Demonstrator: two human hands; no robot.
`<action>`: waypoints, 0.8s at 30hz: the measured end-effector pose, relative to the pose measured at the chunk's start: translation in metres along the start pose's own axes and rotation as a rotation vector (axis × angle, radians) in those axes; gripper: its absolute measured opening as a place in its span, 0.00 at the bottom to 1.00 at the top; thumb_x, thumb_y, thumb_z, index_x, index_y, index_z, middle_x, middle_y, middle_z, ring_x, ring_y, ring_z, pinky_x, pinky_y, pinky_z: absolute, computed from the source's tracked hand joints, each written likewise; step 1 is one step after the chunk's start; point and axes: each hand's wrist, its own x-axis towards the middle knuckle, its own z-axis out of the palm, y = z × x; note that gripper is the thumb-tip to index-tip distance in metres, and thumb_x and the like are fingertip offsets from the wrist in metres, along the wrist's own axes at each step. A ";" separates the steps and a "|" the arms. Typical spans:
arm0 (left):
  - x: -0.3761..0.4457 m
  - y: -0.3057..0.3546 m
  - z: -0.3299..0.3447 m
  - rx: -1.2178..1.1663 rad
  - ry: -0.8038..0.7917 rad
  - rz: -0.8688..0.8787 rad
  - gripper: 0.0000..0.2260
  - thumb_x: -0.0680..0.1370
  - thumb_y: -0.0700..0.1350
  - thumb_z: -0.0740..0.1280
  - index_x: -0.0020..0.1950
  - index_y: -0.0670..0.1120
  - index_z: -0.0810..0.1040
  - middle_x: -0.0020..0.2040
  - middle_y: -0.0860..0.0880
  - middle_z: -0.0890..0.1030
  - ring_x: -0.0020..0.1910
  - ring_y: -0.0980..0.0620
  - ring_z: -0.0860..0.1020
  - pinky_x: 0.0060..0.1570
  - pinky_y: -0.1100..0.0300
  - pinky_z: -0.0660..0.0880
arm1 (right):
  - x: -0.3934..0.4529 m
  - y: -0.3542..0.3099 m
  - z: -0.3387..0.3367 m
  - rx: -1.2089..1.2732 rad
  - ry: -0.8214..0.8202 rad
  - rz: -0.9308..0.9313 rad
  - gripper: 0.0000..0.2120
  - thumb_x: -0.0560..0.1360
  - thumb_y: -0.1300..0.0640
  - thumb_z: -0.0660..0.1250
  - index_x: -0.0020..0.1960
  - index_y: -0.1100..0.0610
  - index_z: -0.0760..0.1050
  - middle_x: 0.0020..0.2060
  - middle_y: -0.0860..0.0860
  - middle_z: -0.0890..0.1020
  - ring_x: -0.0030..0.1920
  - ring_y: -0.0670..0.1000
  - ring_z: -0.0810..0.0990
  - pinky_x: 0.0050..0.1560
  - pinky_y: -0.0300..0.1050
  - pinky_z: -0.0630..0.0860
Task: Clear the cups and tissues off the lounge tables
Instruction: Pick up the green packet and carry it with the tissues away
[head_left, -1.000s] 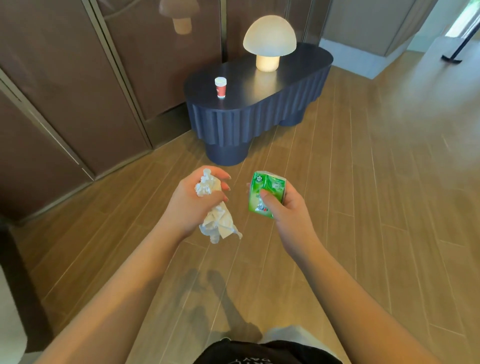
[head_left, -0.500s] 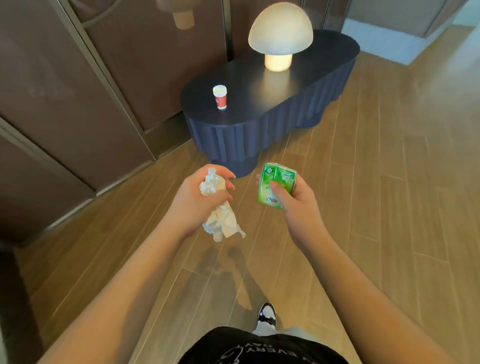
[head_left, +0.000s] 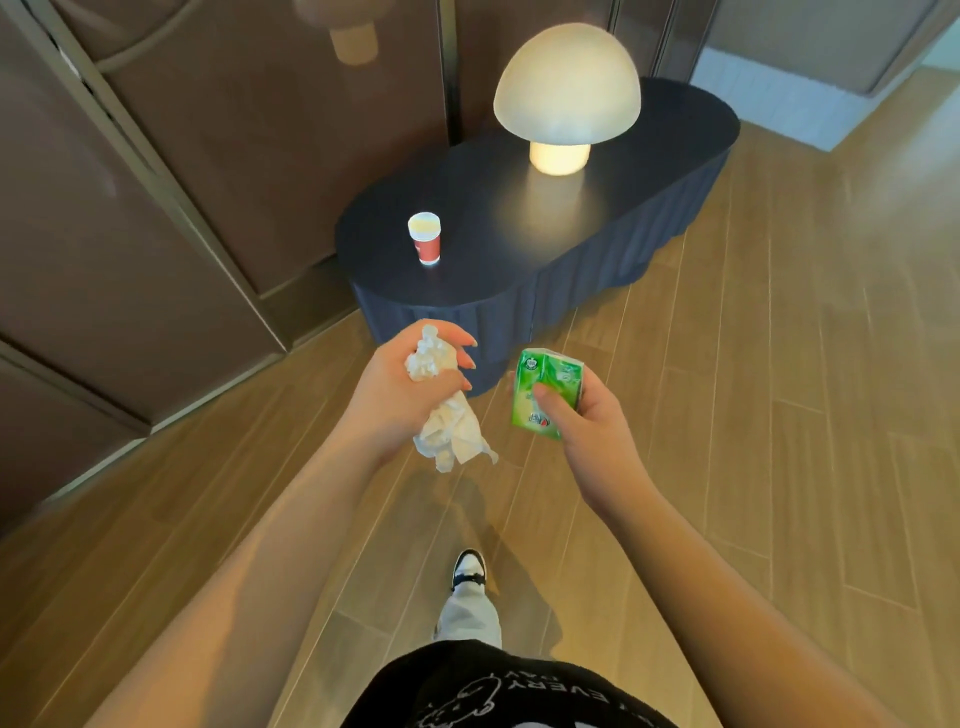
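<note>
**Wood-plank floor, both hands full, one cup on the table ahead**

Wood planks run under us toward a dark oval table (head_left: 597, 244) that stands against brown wall panels (head_left: 156, 208).

Our left hand (head_left: 400, 395) is curled tight around crumpled tissues (head_left: 447, 415): one white wad pokes out above the fingers, and a looser tail hangs below the palm, free in the air. Our right hand (head_left: 587, 421) grips a green tissue pack (head_left: 545, 392), with the thumb pressed across its front face and the fingers wrapped behind it. The two hands are near each other but apart, a strip of floor showing between tissue and pack. Both are held above the floor, just short of the table's near end.

Beyond the hands, a red paper cup (head_left: 426, 244) with a white rim stands upright on the table's near left part, a little in from the edge and well apart from everything else. A lit mushroom lamp (head_left: 563, 98) stands farther back, near the middle of the top, throwing a glow onto the dark surface before it. The table's sides are fluted and fall straight to the floor.

To the right of the table we see open floor stretching away, and a pale wall base (head_left: 779, 104) beyond the table's far end. On the left the wall panels close in beside the table. Below us one shoe (head_left: 469, 569) is stepping forward on the planks.
</note>
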 end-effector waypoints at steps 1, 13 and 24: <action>0.020 -0.002 -0.002 -0.006 -0.004 0.010 0.13 0.78 0.39 0.73 0.53 0.58 0.80 0.45 0.62 0.83 0.49 0.61 0.83 0.37 0.70 0.79 | 0.018 -0.003 0.002 -0.008 0.005 -0.006 0.10 0.81 0.54 0.67 0.61 0.48 0.77 0.51 0.43 0.85 0.53 0.44 0.84 0.47 0.37 0.80; 0.237 0.009 -0.023 0.038 -0.046 0.087 0.16 0.76 0.37 0.73 0.49 0.60 0.79 0.42 0.65 0.83 0.47 0.62 0.83 0.43 0.71 0.79 | 0.208 -0.047 0.006 -0.055 0.040 -0.024 0.10 0.81 0.56 0.66 0.61 0.50 0.77 0.53 0.47 0.86 0.54 0.46 0.85 0.53 0.42 0.81; 0.392 -0.001 0.026 0.017 0.046 -0.077 0.18 0.74 0.36 0.71 0.47 0.62 0.82 0.46 0.58 0.84 0.45 0.59 0.83 0.42 0.61 0.79 | 0.387 -0.053 -0.039 -0.050 -0.020 -0.001 0.08 0.81 0.57 0.66 0.57 0.45 0.76 0.48 0.38 0.86 0.51 0.41 0.84 0.45 0.34 0.79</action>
